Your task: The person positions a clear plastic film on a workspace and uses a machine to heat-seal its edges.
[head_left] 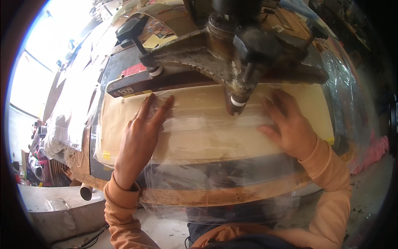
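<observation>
My left hand (140, 133) lies over the left part of a clear plastic sheet (195, 174), its fingers stretched forward and resting on the film. On the other side my right hand (292, 126) touches the same sheet with fingers spread; it is slightly blurred. Under the film is a cream-tan paper or board (120, 120) with small yellow tape pieces at its corners. The creased plastic hangs over the front edge of the table towards me. Just beyond my fingertips a dark metal bar (174, 83) crosses the board, under a worn cast-metal bracket (207, 50).
Black knobs (132, 29) on threaded rods stand on the bracket, and one leg with a white collar (238, 101) reaches down between my hands. The table has a wooden front edge (207, 198). A cardboard tube (86, 191) pokes out at left; more plastic film (344, 83) lies right.
</observation>
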{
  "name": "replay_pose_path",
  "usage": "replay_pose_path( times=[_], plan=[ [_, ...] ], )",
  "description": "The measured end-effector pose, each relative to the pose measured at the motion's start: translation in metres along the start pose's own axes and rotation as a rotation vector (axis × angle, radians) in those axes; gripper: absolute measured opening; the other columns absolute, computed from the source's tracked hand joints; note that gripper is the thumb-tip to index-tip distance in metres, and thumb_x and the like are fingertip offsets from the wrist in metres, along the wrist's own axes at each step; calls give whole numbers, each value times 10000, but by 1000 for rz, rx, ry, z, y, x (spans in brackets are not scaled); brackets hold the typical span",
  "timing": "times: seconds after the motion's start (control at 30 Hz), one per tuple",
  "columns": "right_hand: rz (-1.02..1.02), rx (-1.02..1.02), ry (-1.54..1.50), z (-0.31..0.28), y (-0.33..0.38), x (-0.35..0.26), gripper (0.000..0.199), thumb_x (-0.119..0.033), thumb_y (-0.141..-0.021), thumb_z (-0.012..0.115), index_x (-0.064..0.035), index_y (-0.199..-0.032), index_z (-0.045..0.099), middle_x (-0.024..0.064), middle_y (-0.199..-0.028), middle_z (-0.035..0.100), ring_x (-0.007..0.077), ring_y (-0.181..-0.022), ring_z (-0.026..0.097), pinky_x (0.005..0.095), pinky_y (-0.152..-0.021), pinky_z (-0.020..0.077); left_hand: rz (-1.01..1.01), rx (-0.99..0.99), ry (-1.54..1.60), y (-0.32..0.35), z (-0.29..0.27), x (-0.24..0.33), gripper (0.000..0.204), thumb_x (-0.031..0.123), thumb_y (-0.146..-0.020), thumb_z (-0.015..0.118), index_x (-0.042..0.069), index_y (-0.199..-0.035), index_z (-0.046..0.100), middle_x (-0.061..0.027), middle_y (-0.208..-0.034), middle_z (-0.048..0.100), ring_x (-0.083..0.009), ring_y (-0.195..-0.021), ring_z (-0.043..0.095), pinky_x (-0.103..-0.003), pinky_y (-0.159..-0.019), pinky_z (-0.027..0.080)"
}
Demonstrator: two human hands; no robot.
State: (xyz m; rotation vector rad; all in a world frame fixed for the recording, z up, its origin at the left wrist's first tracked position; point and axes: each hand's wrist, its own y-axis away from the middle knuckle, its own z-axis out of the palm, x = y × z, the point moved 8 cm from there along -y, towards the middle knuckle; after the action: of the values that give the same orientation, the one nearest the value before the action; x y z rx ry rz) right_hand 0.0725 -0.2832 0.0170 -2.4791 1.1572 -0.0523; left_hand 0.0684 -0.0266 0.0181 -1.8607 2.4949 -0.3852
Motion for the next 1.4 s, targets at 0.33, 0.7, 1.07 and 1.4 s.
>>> replay_pose_path(
  times=[0.33,0.7,1.07,1.4],
  plan=[
    [8,-19,-12,-1,-1,0,545,-286,-788,687,37,-1197,527,281,-1224,434,431,-1107,465,437,-922,447,28,10,17,1,1,-1,665,-53,-752,541,206,-1358,448,-273,-1279,466,-423,-926,612,-435,-774,534],
    [25,-34,-17,0,1,1,544,-259,-782,684,17,-1222,521,277,-1228,416,434,-1109,446,454,-930,424,29,8,39,2,0,0,644,-57,-764,509,182,-1359,439,-281,-1290,444,-433,-953,595,-440,-786,522],
    [30,-35,-16,0,-1,1,539,-243,-783,680,18,-1226,515,268,-1218,421,421,-1098,451,447,-926,422,30,22,31,3,0,2,641,-59,-761,519,173,-1354,441,-251,-1258,442,-414,-952,589,-423,-784,525],
    [21,-35,-13,1,-1,-2,533,-235,-778,679,28,-1213,521,266,-1222,423,419,-1098,454,447,-920,430,59,54,17,5,1,1,642,-66,-745,524,166,-1339,451,-212,-1171,462,-385,-850,611,-428,-724,536]
  ],
)
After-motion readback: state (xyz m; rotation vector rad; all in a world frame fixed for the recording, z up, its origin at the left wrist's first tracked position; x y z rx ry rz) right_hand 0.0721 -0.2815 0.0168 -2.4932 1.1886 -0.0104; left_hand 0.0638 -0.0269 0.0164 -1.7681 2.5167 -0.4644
